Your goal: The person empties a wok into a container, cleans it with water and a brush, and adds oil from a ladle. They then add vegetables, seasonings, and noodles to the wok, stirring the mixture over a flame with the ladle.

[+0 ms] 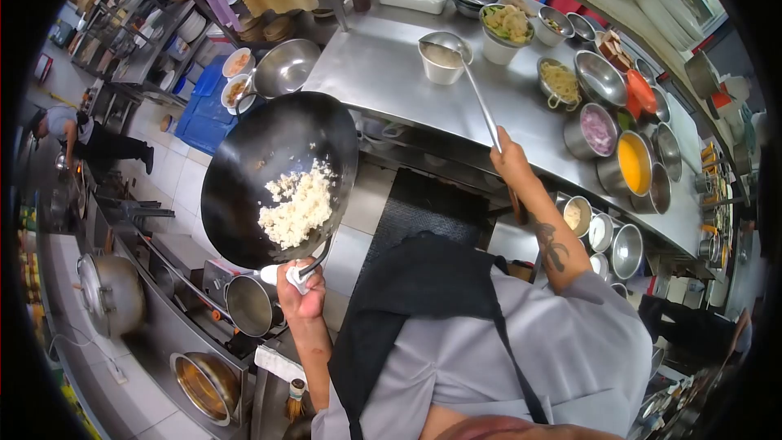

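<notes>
My left hand (301, 292) is closed around the handle of a large black wok (232, 167), with a white cloth (298, 277) bunched in the grip. The wok is tilted toward me, and a heap of cooked white rice (297, 208) lies in its lower part. Over the steel counter (383, 61), my right hand (511, 161) grips the long handle of a metal ladle (481, 99). The ladle's bowl rests at the top of a small white tub (444, 73), overlapping its rim.
Beyond the tub stand bowls of greens (505, 26), noodles (559, 80), purple chopped onion (599, 129) and yellow liquid (634, 163). A steel bowl (287, 65) sits behind the wok. Pots (252, 305) line the stove at left. Another person (69, 130) bends at far left.
</notes>
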The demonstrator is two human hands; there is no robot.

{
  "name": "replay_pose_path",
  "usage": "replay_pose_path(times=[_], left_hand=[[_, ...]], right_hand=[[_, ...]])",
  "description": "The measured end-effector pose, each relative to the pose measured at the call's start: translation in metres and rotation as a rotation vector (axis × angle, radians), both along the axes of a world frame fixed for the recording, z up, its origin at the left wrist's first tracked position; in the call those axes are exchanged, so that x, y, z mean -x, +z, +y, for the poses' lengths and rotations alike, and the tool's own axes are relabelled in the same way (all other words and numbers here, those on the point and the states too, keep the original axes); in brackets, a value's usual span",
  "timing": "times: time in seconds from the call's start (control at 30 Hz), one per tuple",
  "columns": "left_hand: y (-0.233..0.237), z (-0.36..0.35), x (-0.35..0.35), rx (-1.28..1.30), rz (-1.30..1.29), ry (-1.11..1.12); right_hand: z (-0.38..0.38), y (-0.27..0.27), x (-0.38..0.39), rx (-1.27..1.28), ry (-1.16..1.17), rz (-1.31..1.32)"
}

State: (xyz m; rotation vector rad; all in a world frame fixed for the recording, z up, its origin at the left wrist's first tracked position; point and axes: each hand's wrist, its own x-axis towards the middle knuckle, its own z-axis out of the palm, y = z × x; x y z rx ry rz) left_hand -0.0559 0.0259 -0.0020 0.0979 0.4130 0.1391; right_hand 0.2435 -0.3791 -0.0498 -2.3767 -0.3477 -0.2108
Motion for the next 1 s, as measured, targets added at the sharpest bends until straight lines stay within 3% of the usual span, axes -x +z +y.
replay_pose_path(times=[0.33, 0.57, 0.63, 0.73, 1.0], left_hand=[[0.004, 0.000, 0.005, 0.058, -0.012, -0.023], [0.015, -0.001, 0.000, 0.017, 0.009, -0.077], [0.011, 0.002, -0.003, 0.020, -0.003, -0.102], [0.009, 0.011, -0.007, 0.015, -0.011, -0.146], [-0.006, 0.018, -0.031, -0.021, -0.094, -0.217]], right_hand=[[0.012, -0.013, -0.006, -0.197, -0.018, -0.117], [0.011, -0.005, 0.010, -0.367, -0.011, 0.001], [0.014, 0.002, 0.019, -0.430, 0.026, -0.004], [0.028, 0.034, 0.046, -0.563, 0.069, 0.206], [0.052, 0.095, 0.102, -0.683, 0.142, 0.141]])
